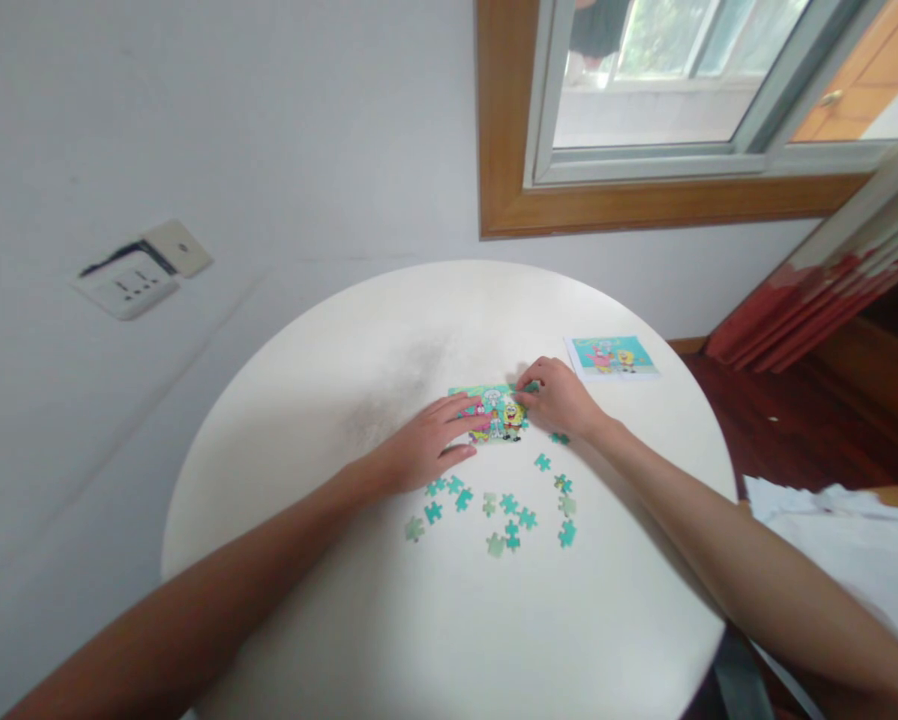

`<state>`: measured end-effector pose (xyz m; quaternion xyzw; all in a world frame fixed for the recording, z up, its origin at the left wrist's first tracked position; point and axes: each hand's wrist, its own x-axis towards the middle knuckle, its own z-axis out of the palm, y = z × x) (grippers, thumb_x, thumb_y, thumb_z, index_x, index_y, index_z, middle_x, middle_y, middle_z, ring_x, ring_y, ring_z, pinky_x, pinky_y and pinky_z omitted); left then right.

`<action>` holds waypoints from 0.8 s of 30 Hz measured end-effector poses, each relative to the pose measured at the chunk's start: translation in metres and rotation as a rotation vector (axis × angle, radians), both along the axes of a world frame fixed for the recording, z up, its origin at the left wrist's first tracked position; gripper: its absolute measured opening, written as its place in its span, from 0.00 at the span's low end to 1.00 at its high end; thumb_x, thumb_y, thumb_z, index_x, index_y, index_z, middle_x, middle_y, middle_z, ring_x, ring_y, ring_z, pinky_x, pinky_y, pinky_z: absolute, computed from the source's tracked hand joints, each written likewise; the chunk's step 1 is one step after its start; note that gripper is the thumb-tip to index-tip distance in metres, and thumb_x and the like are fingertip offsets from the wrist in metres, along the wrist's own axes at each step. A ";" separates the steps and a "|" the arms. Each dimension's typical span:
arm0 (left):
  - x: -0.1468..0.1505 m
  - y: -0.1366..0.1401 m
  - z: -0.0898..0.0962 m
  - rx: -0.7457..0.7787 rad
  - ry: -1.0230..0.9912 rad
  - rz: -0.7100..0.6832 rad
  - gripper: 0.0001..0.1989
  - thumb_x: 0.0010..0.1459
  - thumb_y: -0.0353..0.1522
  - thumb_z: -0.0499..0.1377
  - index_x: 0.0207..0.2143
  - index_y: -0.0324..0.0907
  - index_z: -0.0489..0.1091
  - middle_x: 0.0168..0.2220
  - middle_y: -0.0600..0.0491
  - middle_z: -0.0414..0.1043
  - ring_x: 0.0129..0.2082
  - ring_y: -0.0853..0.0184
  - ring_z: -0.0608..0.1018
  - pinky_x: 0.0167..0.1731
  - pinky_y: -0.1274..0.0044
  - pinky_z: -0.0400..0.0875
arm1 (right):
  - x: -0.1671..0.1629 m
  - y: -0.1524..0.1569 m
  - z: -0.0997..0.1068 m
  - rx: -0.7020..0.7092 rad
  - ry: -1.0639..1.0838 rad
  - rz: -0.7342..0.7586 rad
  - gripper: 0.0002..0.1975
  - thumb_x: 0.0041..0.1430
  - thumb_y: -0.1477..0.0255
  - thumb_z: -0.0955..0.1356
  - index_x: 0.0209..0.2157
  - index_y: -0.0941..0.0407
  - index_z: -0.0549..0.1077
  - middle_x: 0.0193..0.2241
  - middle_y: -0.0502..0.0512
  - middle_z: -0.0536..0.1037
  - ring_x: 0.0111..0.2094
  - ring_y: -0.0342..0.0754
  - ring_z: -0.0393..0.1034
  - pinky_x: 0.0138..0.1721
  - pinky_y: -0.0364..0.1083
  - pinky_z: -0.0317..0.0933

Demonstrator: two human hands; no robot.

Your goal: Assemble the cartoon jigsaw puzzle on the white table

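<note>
A partly joined jigsaw puzzle [496,425] with cartoon figures on a teal ground lies in the middle of the white round table [449,640]. My left hand [438,440] rests flat over its left side, fingers stretched out and apart. At the puzzle's upper right corner, my right hand [558,395] has thumb and forefinger pinched on a small teal puzzle piece [531,387], mostly covered by the fingers. Several loose teal and pale green pieces [510,503] are scattered on the near side of the puzzle. One loose piece [560,438] lies just under my right wrist.
A picture card [614,357] with similar cartoon figures lies at the table's far right. Behind the table are a wall with a socket [130,285] and a wood-framed window [509,205]. White papers [839,540] and a red-and-white curtain [816,300] are at the right.
</note>
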<state>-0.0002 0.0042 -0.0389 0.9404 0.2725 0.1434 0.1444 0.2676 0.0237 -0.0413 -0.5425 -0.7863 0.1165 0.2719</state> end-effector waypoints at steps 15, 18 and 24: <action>0.000 -0.001 0.001 0.003 0.007 0.009 0.21 0.64 0.34 0.56 0.59 0.45 0.66 0.64 0.45 0.59 0.65 0.57 0.61 0.64 0.61 0.55 | -0.001 -0.004 0.006 -0.038 0.005 0.040 0.08 0.52 0.78 0.68 0.28 0.57 0.80 0.33 0.57 0.77 0.39 0.50 0.68 0.44 0.47 0.61; 0.000 -0.001 0.001 0.008 0.009 0.007 0.21 0.64 0.34 0.56 0.59 0.45 0.66 0.64 0.45 0.59 0.65 0.57 0.61 0.64 0.61 0.56 | -0.001 -0.005 0.008 -0.043 -0.002 0.054 0.08 0.52 0.79 0.68 0.28 0.57 0.80 0.33 0.57 0.77 0.39 0.50 0.68 0.43 0.47 0.61; 0.001 -0.001 0.000 0.018 0.012 0.010 0.21 0.64 0.34 0.57 0.59 0.44 0.67 0.64 0.44 0.60 0.65 0.56 0.61 0.64 0.61 0.56 | 0.002 -0.005 0.013 -0.023 0.042 0.064 0.07 0.53 0.79 0.68 0.30 0.57 0.79 0.32 0.57 0.77 0.36 0.49 0.67 0.41 0.46 0.60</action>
